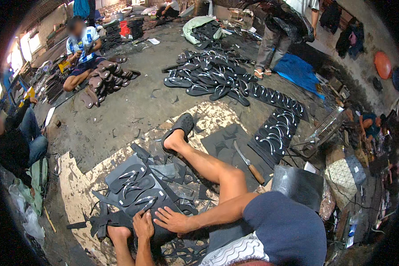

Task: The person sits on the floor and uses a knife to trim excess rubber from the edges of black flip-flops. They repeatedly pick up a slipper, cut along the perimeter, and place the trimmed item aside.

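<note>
So our right hand (pixel 172 220) is laid flat with fingers spread, and our left hand (pixel 143 225) is curled just beside it; honestly can't tell if it's gripping anything. The black sandals (pixel 139 196) lie near left, just past our fingertips. Knife (pixel 250 166) lies off right, big sandal pile (pixel 213 75) far side.

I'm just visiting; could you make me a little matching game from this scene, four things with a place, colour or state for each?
1. Right hand
2. Knife
3. Sandals nearest the left hand
4. Tarp near a standing person's feet

A. Blue
B. Lying right of the bent leg
C. Spread out, palm down
D. Dark, with shiny straps

Pairs: 1-C, 2-B, 3-D, 4-A
</note>
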`<act>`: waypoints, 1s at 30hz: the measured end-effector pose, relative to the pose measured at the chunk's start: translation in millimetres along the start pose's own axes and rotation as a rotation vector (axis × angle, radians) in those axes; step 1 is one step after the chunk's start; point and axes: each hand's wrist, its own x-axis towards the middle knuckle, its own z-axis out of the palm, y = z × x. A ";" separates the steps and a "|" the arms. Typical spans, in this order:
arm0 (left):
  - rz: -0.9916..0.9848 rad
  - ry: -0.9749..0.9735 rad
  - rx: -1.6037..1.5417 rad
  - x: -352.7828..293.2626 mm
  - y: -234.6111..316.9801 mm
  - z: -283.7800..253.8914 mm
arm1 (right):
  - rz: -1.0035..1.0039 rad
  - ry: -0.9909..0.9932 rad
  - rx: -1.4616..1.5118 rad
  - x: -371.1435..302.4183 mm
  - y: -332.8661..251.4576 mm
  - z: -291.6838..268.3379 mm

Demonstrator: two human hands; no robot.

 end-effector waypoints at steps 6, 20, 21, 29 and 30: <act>-0.020 0.210 -0.044 -36.7 15.6 -12.5 | -0.006 -0.326 0.366 21.9 16.5 -0.3; -0.144 0.162 0.170 68.1 23.7 -31.5 | 0.282 -0.343 0.783 97.2 165.0 7.3; -0.207 0.129 0.187 100.1 28.8 -41.9 | 0.272 -0.114 0.635 96.5 163.0 3.1; -0.121 0.578 -0.015 237.2 -55.1 -42.8 | 0.173 0.223 0.374 152.3 139.0 -5.5; -0.084 0.552 -0.065 245.0 -49.6 -51.0 | 0.188 0.168 0.437 164.6 156.4 -0.3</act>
